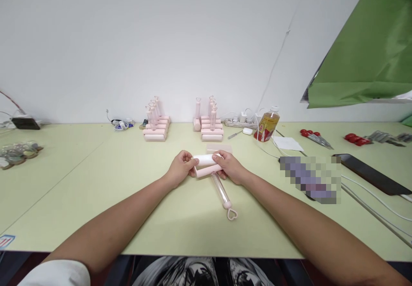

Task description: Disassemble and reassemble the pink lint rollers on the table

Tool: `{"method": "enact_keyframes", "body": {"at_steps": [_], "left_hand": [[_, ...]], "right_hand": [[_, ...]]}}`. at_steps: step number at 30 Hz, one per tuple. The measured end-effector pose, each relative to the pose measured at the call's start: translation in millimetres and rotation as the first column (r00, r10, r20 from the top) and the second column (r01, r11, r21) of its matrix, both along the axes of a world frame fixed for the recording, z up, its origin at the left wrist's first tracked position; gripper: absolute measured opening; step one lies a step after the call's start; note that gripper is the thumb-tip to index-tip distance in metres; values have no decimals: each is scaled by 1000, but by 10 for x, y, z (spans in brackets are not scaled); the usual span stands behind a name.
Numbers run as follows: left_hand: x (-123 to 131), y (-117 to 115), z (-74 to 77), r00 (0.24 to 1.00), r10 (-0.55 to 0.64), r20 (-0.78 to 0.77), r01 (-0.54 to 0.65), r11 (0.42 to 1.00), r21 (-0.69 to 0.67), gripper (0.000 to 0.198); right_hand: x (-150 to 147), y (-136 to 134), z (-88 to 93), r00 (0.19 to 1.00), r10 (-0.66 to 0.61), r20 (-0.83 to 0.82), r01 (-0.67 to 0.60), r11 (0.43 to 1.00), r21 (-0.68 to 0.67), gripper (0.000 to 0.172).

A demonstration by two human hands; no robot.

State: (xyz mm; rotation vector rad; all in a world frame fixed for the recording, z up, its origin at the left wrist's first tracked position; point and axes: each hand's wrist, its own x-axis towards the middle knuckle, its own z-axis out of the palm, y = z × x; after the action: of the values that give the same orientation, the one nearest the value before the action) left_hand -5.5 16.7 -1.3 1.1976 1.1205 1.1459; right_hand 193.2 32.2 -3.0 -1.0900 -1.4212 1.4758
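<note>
broadly, a pale green table (112, 200) spreads beneath everything, and a pink lint roller (212, 173) is held at its middle, pointing back toward the wearer; whether it touches the surface is hard to tell. the left hand (180, 169) pinches one end, thumb on the white roll (203, 160); the right hand (232, 168) grips the other end, thumb on top, fingers tucked beneath. the whole thing should be light, with a stiff, smooth plastic frame (204, 171); the roll looks softer and (if its outer sheet is sticky) may cling to fingertips, so its ends seem the better hold. the clear handle (221, 189) is probably slick and might crack if bent, though its shape suits a full grip. as for containers, a capped bottle (268, 125) stands at the back right, reddish low down, its label hiding the level. the handle looks hollow, with nothing visible inside. smallest, the heart-shaped loop (232, 214) looks thin, a poor spot to pull.
</note>
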Motion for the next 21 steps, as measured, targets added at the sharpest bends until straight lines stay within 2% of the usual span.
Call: {"method": "enact_keyframes", "body": {"at_steps": [2,5,11,15,21], "left_hand": [[-8,-4,11,999,-5,36,6,1000,-25,38],[-11,-4,36,997,-26,76,31,997,-67,35],[-20,46,21,980,89,176,-68,990,-126,31],[-53,89,-2,967,109,229,-82,989,-124,25],[-80,96,13,959,127,253,-101,989,-112,27]], "right_hand": [[26,0,-5,999,30,-27,-30,1000,1,46],[51,-7,-3,997,59,-48,-60,998,-13,49],[78,-25,26,995,76,-60,-79,996,-45,53],[70,-53,59,997,68,-47,-71,996,-54,45],[50,-97,90,997,2,71,-2,1000,-7,32]]}}
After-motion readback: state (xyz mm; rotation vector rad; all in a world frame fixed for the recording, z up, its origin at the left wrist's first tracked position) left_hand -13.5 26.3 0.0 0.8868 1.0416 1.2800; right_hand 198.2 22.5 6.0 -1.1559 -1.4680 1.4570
